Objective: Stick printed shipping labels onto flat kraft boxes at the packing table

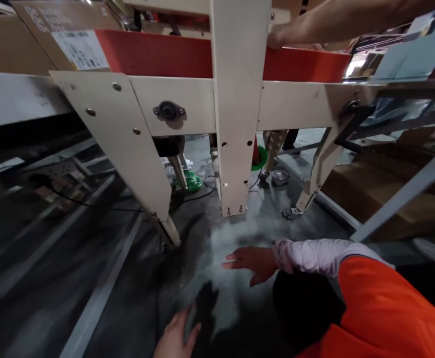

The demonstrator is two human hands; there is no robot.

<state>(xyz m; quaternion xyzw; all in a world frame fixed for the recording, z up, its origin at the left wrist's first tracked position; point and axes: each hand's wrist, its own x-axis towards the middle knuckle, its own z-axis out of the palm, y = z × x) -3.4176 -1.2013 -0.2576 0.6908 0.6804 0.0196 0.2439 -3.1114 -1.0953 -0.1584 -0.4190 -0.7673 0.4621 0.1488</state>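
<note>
Low before the cream machine frame (pixel 197 102), in the head view, both our hands are without a load. Our left hand (pixel 178 334), partly cut off by the lower border, is loosely spread with its thumb apart; our right hand (pixel 253 262) is opened out, its fingers reaching leftward. The frame stands just ahead, and neither hand visibly touches it; whether either meets the floor (pixel 224 243), we cannot tell.

For this low reach, we would keep both wrists loose and look for the metal edges before moving forward.

The central post (pixel 237 114) ends above the floor with bolts at its foot, so we would lift our knuckles past that lower edge. The slanting leg (pixel 116 139) bounds us on the left, along with a metal rail (pixel 98 293); a caster (pixel 292 214) stands farther off on the right. Floor stretches between the post and our hands, giving the easiest way through. Behind the post runs a black cable (pixel 204 196), which we would avoid snagging. A co-worker's arm (pixel 336 22) reaches over the red band (pixel 161 54), so rising there calls for care.
</note>
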